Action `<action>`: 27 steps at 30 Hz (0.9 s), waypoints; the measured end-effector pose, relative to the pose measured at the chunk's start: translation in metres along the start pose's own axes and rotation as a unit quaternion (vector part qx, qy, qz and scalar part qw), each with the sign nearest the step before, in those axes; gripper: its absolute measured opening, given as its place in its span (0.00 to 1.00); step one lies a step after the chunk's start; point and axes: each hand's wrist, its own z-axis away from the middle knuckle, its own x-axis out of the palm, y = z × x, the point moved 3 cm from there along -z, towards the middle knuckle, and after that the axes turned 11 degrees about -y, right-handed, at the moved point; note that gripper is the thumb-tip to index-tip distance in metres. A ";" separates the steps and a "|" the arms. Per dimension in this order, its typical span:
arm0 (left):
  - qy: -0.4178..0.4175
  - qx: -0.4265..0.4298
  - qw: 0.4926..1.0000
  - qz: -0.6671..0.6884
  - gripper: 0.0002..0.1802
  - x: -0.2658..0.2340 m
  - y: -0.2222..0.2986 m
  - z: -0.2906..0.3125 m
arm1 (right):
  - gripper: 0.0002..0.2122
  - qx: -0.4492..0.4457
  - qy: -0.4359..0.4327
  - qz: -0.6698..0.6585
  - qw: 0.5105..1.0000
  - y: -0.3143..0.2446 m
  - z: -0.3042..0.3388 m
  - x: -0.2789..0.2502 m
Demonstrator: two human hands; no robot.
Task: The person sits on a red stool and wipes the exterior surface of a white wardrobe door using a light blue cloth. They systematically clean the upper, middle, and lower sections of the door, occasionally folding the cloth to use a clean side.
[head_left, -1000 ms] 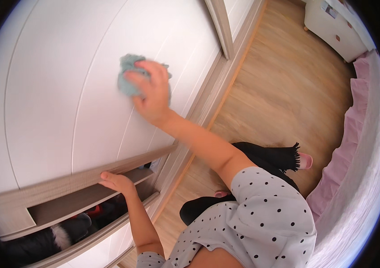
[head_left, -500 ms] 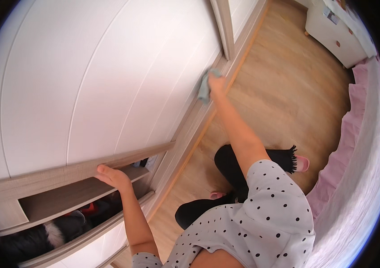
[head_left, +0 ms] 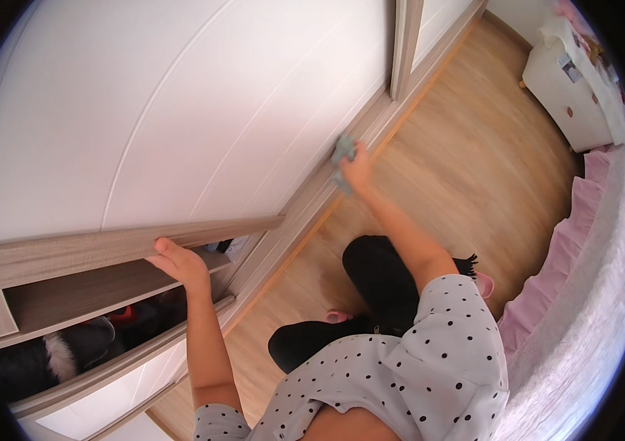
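My right hand (head_left: 357, 170) is closed on a grey-green cloth (head_left: 343, 152). It presses the cloth against the wood-toned bottom track (head_left: 311, 176) beside a white panelled sliding door (head_left: 232, 110). Part of the cloth hangs below the fingers and is blurred. My left hand (head_left: 184, 266) holds the wood-toned edge (head_left: 107, 246) of that door, its thumb side on the front face; some fingers are hidden. Past this edge, the wardrobe's opening shows a brown shelf (head_left: 77, 298) with dark clothes (head_left: 22, 367) beneath it, one with pale fur trim (head_left: 60, 356).
Light wood flooring (head_left: 459, 147) runs along the wardrobe. A white cabinet (head_left: 569, 92) stands at the far right. Down the right side is a bed with a pink ruffled skirt (head_left: 547, 257). My bent knees in black trousers (head_left: 375, 275) are close to the track.
My right hand has drawn the cloth nearer along the track, and the cloth is bunched differently. My left hand stays on the door edge. The whole view has shifted somewhat.
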 end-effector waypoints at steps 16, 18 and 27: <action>0.013 0.024 1.000 -0.005 0.42 0.026 0.013 -0.003 | 0.08 -0.273 -0.035 0.443 0.853 0.046 -0.041 -0.007; -0.013 0.041 0.999 0.022 0.36 0.029 0.013 -0.007 | 0.07 -0.357 -0.113 0.398 0.837 0.031 -0.014 0.011; -0.296 -0.093 0.941 0.137 0.21 -0.003 0.006 0.059 | 0.13 -0.289 -0.057 0.389 0.873 0.011 0.015 0.030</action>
